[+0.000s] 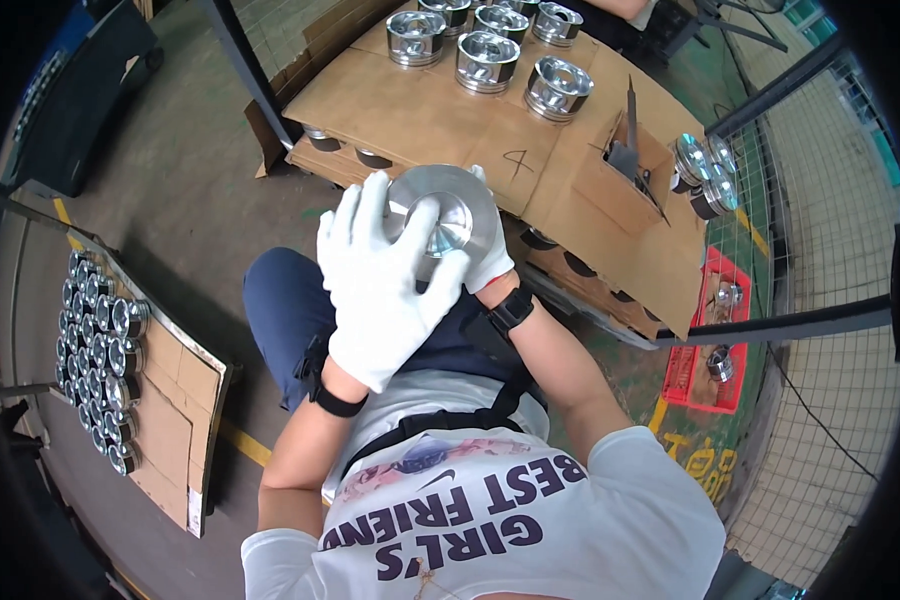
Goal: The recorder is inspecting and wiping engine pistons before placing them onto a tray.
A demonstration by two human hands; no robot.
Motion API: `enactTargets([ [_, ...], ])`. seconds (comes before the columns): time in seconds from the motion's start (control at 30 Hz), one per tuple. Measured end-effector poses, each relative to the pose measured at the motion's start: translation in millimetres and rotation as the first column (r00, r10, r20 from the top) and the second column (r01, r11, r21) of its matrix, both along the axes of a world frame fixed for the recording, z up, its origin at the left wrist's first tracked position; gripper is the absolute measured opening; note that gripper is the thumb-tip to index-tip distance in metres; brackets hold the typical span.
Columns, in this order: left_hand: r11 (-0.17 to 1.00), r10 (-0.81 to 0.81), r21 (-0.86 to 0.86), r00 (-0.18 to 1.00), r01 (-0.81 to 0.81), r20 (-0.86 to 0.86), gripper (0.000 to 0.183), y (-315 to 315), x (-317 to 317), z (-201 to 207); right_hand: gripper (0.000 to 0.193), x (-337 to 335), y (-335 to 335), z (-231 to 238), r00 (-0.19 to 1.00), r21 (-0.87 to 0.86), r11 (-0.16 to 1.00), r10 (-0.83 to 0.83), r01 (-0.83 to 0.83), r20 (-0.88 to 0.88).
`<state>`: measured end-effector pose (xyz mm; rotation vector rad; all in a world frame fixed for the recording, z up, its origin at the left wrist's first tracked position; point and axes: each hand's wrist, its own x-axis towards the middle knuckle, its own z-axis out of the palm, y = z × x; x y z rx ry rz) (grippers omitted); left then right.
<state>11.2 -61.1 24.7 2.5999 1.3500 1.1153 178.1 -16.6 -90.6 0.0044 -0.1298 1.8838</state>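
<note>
A shiny metal piston (453, 186) is held in front of my body, its round, dished crown turned up toward me. My right hand (492, 262), in a white glove, grips it from the right side; most of those fingers are hidden behind the metal. Across its left part lies my left hand (378, 275), also gloved, with fingers spread. One finger touches the dished middle of the crown, and the thumb lies near its lower rim. The piston's underside is out of sight.
Several pistons (486, 62) stand on a cardboard-covered stack (450, 125) ahead. A small open carton (625, 185) holds dark tools there, with more pistons (712, 178) at the right. Another pallet of pistons (95, 350) is at left. A red crate (678, 375) sits on the floor.
</note>
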Motion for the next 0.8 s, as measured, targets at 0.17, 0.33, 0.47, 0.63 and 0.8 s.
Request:
enactTargets([
  [0.17, 0.996, -0.042, -0.086, 0.995, 0.034, -0.094, 0.053, 3.9, 6.1, 4.4, 0.061, -7.8, -5.9, 17.0, 0.995, -0.075, 0.997, 0.021, -0.014, 0.098],
  [0.33, 0.979, -0.189, -0.109, 0.97, 0.174, -0.151, 0.047, 7.4, -3.3, -0.1, 0.061, -3.2, -5.0, 9.7, 0.996, -0.071, 0.997, -0.019, 0.026, 0.085],
  [0.47, 0.977, -0.21, -0.068, 0.972, 0.203, -0.106, 0.024, 7.7, -16.0, 6.2, 0.066, -3.4, -7.4, 14.5, 0.999, -0.034, 0.999, 0.005, -0.004, 0.041],
  [0.63, 0.992, -0.126, -0.046, 0.981, 0.12, -0.15, 0.018, 2.6, -23.2, 13.1, 0.067, -7.2, -9.9, 18.7, 0.063, 0.578, 0.816, -0.576, -0.015, 0.815],
  [0.8, 1.0, 0.016, 0.024, 0.984, -0.012, -0.175, 0.018, 6.6, -29.6, 15.7, 0.058, -0.6, 5.9, 12.9, 0.998, -0.008, 0.999, 0.046, -0.046, -0.042],
])
